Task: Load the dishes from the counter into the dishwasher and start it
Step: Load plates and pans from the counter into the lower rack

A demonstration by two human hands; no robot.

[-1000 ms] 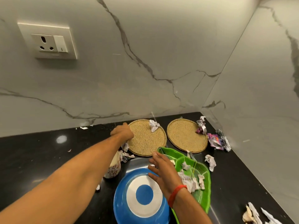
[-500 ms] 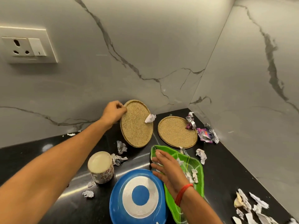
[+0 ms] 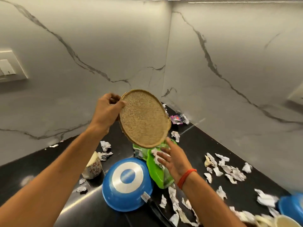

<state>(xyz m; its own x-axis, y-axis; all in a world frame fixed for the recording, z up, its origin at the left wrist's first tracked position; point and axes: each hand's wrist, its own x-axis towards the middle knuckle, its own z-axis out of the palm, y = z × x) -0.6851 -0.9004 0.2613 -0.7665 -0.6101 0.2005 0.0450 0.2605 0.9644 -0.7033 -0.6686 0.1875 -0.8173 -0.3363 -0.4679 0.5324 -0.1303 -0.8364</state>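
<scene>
My left hand [image 3: 107, 112] grips the left rim of a round tan speckled plate [image 3: 143, 119] and holds it tilted in the air above the black counter [image 3: 205, 140]. My right hand [image 3: 172, 158], fingers spread, hovers just under the plate's lower edge, over a green leaf-shaped plate [image 3: 155, 171] that holds paper scraps. A blue pan [image 3: 127, 182] lies upside down in front of me, its handle toward me. A small patterned cup [image 3: 92, 166] stands to its left. The second tan plate is hidden behind the raised one.
Crumpled paper scraps [image 3: 227, 169] litter the counter, mostly to the right. A pink wrapper [image 3: 176, 118] lies in the corner. Marble walls meet behind the counter. A wall socket [image 3: 9, 68] is at far left. Another blue dish [image 3: 293, 208] and a cream cup [image 3: 285, 221] sit at bottom right.
My left hand has lifted the tan plate higher off the counter and tilted it further; the paper scrap on it is gone. My right hand rose from the green plate toward the tan plate's lower edge.
</scene>
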